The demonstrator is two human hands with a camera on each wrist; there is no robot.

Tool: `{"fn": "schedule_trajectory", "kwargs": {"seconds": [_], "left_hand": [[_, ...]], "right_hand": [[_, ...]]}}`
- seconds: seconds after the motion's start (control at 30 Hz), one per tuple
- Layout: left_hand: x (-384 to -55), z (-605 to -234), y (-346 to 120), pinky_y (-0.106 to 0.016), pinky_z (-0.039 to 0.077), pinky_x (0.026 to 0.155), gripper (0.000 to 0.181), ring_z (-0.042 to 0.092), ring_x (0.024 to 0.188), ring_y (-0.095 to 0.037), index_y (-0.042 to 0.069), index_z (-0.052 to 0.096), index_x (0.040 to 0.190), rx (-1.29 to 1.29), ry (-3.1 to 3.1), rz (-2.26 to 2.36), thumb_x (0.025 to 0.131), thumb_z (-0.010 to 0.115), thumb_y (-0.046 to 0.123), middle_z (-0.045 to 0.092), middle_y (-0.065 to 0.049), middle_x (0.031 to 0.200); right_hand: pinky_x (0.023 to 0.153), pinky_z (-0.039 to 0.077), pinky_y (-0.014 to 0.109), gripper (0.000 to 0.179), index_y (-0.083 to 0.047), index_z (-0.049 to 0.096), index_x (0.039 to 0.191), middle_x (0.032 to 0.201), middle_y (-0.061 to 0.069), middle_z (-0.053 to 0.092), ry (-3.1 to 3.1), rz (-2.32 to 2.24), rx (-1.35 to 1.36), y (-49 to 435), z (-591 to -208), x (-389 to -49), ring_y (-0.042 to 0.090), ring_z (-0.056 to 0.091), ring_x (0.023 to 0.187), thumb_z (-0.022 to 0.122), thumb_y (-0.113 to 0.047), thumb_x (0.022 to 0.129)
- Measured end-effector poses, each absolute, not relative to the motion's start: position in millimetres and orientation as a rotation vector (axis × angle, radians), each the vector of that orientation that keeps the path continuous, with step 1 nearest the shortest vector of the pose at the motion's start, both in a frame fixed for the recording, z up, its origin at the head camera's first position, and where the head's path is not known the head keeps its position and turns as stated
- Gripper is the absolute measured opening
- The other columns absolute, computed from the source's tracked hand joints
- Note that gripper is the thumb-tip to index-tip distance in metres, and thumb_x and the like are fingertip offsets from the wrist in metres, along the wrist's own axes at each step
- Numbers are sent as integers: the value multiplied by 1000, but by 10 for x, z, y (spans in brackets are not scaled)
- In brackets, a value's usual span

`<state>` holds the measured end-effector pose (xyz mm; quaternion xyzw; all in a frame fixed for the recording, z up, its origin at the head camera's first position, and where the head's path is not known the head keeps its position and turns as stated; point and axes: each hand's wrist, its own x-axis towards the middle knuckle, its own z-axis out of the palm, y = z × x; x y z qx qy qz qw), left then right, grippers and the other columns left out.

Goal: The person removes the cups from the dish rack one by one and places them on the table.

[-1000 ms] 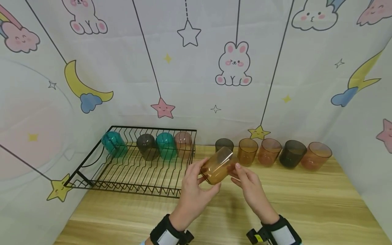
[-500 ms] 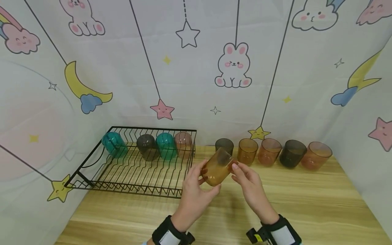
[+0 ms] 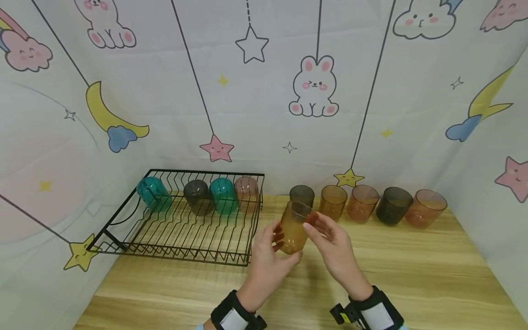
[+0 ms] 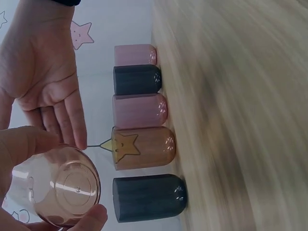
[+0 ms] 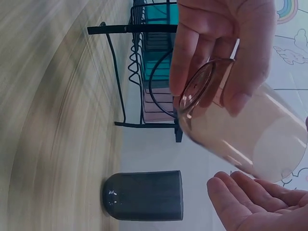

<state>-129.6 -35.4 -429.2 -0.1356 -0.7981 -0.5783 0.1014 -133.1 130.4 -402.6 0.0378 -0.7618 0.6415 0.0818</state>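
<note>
Above the table, a transparent amber glass tumbler (image 3: 294,233) is held tilted, its mouth upward and its base low. My left hand (image 3: 268,263) grips it near the base, thumb in front and fingers behind. At the upper right side my right hand (image 3: 334,247) holds it, with the thumb on the near side and fingertips showing through the glass. In the left wrist view the right hand (image 4: 43,67) has fairly straight fingers beside the tumbler (image 4: 72,187). The left hand (image 5: 231,38) pinches the base in the right wrist view.
A black wire dish rack (image 3: 181,256) stands at the left, holding several upside-down coloured tumblers along its back. A row of upright tumblers lines the back right, among them a grey one (image 3: 302,194) and a pink one (image 3: 426,208). A printed cloth (image 3: 264,101) hangs behind the table.
The amber tumbler has turned from a strong slant to more nearly upright. Both hands turned with it, and the right thumb shifted left onto its near side. The rack and standing tumblers stayed put.
</note>
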Motion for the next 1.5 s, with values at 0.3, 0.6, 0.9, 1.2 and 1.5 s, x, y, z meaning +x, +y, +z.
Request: {"fn": "schedule_trajectory", "kwargs": {"seconds": [0.3,0.6,0.9,1.2,1.5], "left_hand": [[-1290,-4359,-285,-22,46,80,77,55,102,-14,15,41,130,-300,-2431,-1734,67,83,27,50,0,115],[-1266,-4379,-263,-21,45,82,81,55,103,-14,15,38,133,-262,-2511,-1742,68,82,33,48,3,120],[-1273,-4420,-255,-24,45,83,79,56,103,-17,13,40,131,-305,-2489,-1738,67,83,30,50,-1,118],[-1273,-4410,-248,-24,44,84,79,55,104,-16,14,39,132,-316,-2501,-1725,67,83,28,50,-1,118],[-1295,-4381,-258,-27,43,88,79,50,110,-10,15,38,135,-446,-2503,-1590,70,81,29,48,6,122]], "right_hand": [[87,44,29,67,-9,48,131,125,6,53,-2270,1954,94,1249,-3990,-1325,14,52,110,73,-42,78],[89,44,33,76,-8,45,133,125,6,54,-2315,1901,67,1219,-3950,-1301,15,52,110,77,-40,73],[89,44,37,71,-2,45,132,124,12,54,-2339,1875,75,1181,-3730,-1193,24,53,111,77,-31,75],[86,46,35,70,0,48,130,119,13,57,-2338,1815,96,1189,-3734,-1187,26,54,107,78,-31,75],[82,48,36,66,2,51,124,114,14,59,-2307,1742,125,1258,-3698,-1186,29,56,104,80,-25,72]]}}
